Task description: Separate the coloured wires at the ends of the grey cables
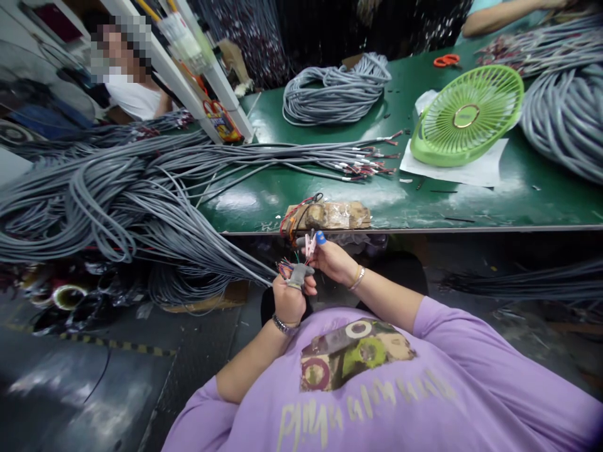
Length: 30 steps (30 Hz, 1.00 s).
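My left hand [288,302] is closed around the ends of several grey cables [257,271], just below the table edge. Thin coloured wires [285,269] fan out above this fist, and a grey covering [298,275] wraps its thumb. Close by on the right, my right hand [335,261] is closed in a pinch, with a blue cover [321,238] on one fingertip. A small pink clip-like piece [309,245] shows at its fingers, beside the thin wires. Its exact kind is too small to tell.
On the green table [245,210] a wooden block [346,215] with red and black leads lies at the front edge. Grey cables [117,182] cover the left. Behind are a cable coil [330,97], a green fan [464,116] and orange scissors [446,60]. Two other people sit beyond.
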Each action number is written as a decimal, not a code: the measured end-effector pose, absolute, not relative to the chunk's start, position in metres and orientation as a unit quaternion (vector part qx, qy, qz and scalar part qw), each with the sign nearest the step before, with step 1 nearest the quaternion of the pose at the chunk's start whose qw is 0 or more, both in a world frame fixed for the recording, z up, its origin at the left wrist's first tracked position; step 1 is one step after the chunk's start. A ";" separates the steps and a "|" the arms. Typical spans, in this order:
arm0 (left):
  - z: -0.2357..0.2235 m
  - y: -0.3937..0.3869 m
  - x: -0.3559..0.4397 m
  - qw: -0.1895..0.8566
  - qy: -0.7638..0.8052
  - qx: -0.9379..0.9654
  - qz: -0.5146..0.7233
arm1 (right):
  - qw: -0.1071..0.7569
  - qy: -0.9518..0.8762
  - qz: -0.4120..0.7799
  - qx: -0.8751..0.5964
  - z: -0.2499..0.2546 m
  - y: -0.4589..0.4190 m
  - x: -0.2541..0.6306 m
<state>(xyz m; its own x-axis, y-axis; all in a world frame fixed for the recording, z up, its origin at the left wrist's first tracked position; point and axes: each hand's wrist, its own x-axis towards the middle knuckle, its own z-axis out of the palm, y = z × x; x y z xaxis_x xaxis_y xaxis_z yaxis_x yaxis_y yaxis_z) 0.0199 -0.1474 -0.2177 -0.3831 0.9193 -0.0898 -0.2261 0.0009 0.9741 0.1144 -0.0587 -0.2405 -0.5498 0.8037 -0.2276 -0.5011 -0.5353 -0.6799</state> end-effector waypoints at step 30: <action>-0.223 -0.149 0.001 0.301 0.567 0.428 0.637 | 0.384 -0.267 0.843 -0.266 -0.229 -0.055 0.121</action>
